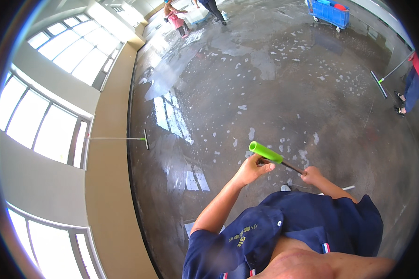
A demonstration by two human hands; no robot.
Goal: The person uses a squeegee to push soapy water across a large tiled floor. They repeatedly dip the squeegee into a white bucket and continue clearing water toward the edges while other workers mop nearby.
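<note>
My right hand point(312, 175) is closed around the brown shaft of a long-handled tool point(293, 167). The shaft ends in a bright green hollow grip point(266, 152) that tilts up toward my head. My left hand point(253, 170) is just below this grip, thumb stretched out and some fingers partly hidden behind it; whether it bears the grip is unclear. Beyond my right forearm, a pale bar point(348, 188) near the floor is mostly covered, so I cannot tell if it belongs to the tool. The tip of one shoe point(285, 188) shows on the wet concrete floor point(223, 115).
At left, a floor squeegee point(146, 139) leans against the windowed wall point(106, 139). A person point(413, 83) at right has another squeegee point(379, 83). A blue wheeled cart point(330, 14) carries basins at the back. Two people point(176, 19) stand farther off near a bottle point(225, 15). Foam patches dot the floor.
</note>
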